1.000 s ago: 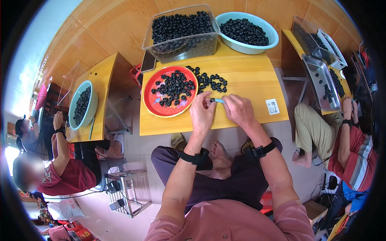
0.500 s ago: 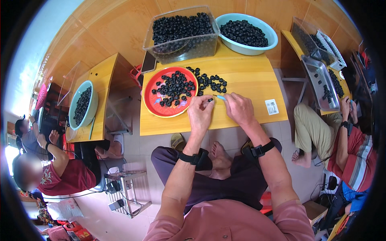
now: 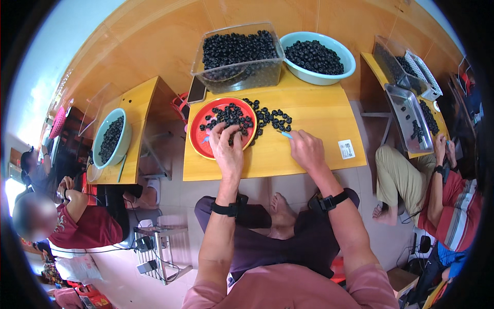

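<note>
My left hand [image 3: 228, 152] is over the near part of a red round tray [image 3: 194, 135], its fingers apart and curled down among small black ring-shaped parts [image 3: 230, 113]. Whether a fingertip touches one of them is hard to make out. To the right, just above the wooden table [image 3: 314, 110], my right hand [image 3: 307, 150] grips a slim light-blue-handled tool [image 3: 285, 134] whose tip points left. More black parts [image 3: 278, 119] lie loose on the table, right of the tray and beyond the tool.
A clear plastic bin [image 3: 242, 77] and a light-blue basin [image 3: 319, 78], both full of black parts, stand at the back. A phone [image 3: 197, 90] lies left of the bin. A white label [image 3: 346, 149] sits near the right edge. People work at side tables [image 3: 135, 100].
My left hand has moved left from beside the tool to over the red tray, and its fingers have spread. My right hand keeps the tool, slightly lower in view.
</note>
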`<state>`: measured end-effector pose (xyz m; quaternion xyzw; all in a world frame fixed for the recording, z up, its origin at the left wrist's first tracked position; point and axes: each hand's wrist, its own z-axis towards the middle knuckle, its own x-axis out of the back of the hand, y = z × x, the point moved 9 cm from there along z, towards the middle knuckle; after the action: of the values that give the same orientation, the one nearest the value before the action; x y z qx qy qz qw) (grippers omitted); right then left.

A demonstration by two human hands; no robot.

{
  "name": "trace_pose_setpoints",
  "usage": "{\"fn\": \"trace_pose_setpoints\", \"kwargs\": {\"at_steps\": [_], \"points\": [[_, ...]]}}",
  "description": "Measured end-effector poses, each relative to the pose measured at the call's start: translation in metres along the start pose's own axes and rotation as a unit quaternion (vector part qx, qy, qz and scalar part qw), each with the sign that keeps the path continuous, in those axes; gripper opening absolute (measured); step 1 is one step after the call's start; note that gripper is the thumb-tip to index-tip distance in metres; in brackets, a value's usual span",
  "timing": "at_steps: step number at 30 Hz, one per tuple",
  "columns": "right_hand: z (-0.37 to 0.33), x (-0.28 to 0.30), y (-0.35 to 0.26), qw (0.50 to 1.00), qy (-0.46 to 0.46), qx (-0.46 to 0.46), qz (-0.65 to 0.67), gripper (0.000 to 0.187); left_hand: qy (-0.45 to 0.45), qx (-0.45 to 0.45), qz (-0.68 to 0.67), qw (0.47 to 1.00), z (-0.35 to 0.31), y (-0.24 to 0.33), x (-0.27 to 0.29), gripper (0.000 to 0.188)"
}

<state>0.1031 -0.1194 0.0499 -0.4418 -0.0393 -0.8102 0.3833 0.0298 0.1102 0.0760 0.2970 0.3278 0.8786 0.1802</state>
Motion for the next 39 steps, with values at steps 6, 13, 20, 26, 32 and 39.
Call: {"fn": "trace_pose_setpoints", "kwargs": {"at_steps": [6, 13, 20, 26, 32, 39], "points": [[0.001, 0.005, -0.006, 1.000, -0.021, -0.011, 0.011, 0.009, -0.019, -0.059, 0.092, 0.994, -0.031, 0.001, 0.003, 0.030], [0.015, -0.009, 0.021, 0.998, -0.027, -0.048, 0.025, 0.017, -0.015, -0.079, 0.132, 0.988, -0.036, 0.014, 0.004, 0.036], [0.050, -0.061, 0.055, 0.914, -0.199, -0.237, 0.263, 0.042, -0.029, -0.080, 0.148, 0.985, -0.040, 0.005, -0.003, 0.022], [0.059, -0.075, 0.021, 0.847, -0.322, -0.263, 0.331, 0.031, -0.022, -0.076, 0.136, 0.988, -0.041, 0.000, 0.001, 0.019], [0.124, -0.103, 0.020, 0.879, -0.321, -0.203, 0.289, 0.028, -0.031, -0.082, 0.137, 0.987, -0.040, 0.005, -0.003, 0.018], [0.167, -0.167, -0.022, 0.853, -0.408, -0.098, 0.311, 0.030, -0.031, -0.076, 0.140, 0.987, -0.041, 0.002, -0.003, 0.016]]}}
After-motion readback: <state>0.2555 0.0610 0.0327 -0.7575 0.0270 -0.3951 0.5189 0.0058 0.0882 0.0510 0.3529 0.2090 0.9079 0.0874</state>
